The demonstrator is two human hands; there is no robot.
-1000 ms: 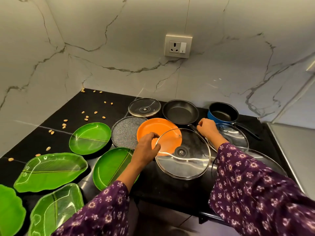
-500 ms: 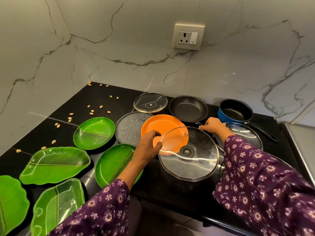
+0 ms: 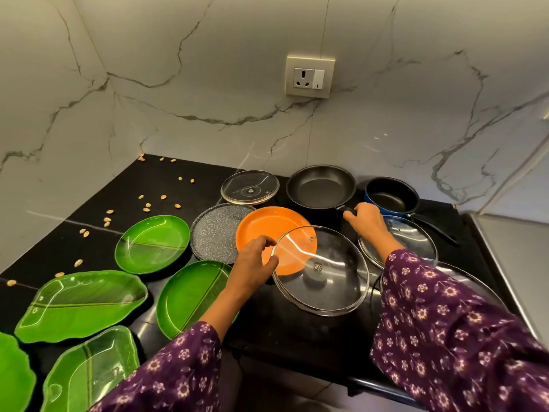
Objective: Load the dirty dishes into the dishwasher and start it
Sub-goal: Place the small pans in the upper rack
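Black countertop point(image 3: 130, 191) under marble walls, dishes spread across it
Left hand point(image 3: 252, 264) pinches the rim of the big glass lid point(image 3: 326, 281); right hand point(image 3: 367, 223) curls round the black frying pan point(image 3: 320, 187) handle; orange plate point(image 3: 267, 230) lies between them, green plates point(image 3: 153, 242) beyond the left hand

Front edge: bare counter point(image 3: 291, 331) in front of the glass lid point(image 3: 326, 281) — room for me to pass.
Left: green plates point(image 3: 151, 243) packed close together.
Back: frying pan point(image 3: 320, 188) and saucepan point(image 3: 390, 197) near the wall point(image 3: 208, 84).
Back-left corner: open — only scattered shells point(image 3: 147, 207).
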